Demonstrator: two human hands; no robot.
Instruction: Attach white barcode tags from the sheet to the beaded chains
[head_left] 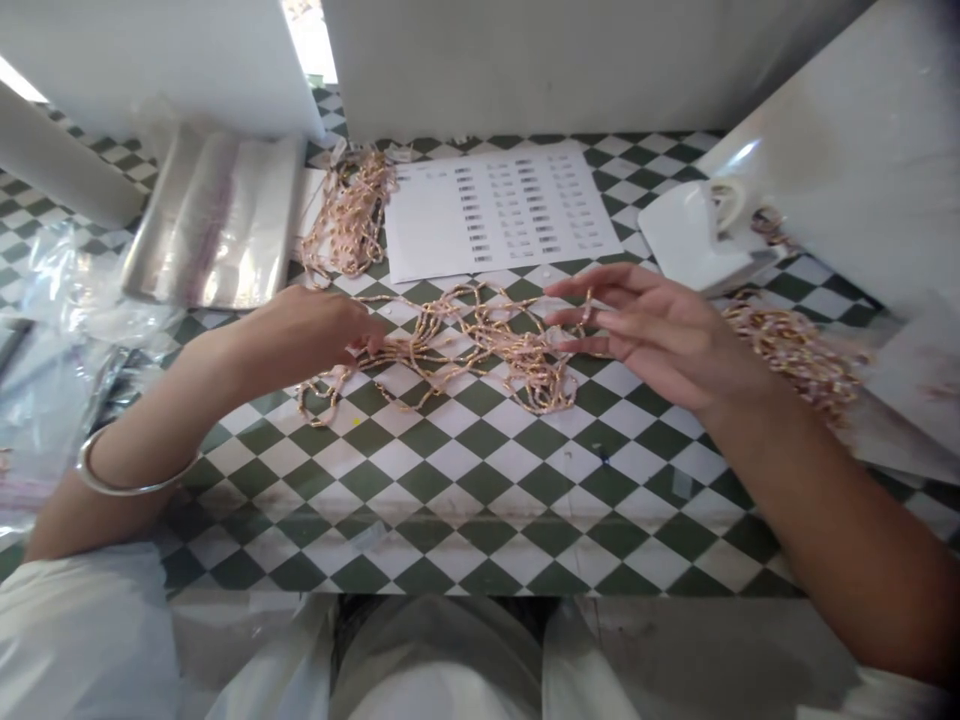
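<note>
Several pink and gold beaded strands (472, 345) lie loosely tangled across the middle of the checkered tabletop. My left hand (311, 335) rests at their left end, its fingers curled down and closed on some of the bead strands. At the right end, my right hand (652, 330) is held with its fingers spread apart. A bead strand seems to loop by its fingers, but I cannot make out a grip on it. A silver bangle (135, 488) circles my left wrist.
Behind the strands are a bundle of beaded strands (352, 215), a sheet of barcode labels (502, 210) and a stack of clear plastic bags (217, 220). At the right stand a white tape dispenser (686, 235) and another pile of beaded strands (795, 355). Crumpled plastic (75, 290) lies left.
</note>
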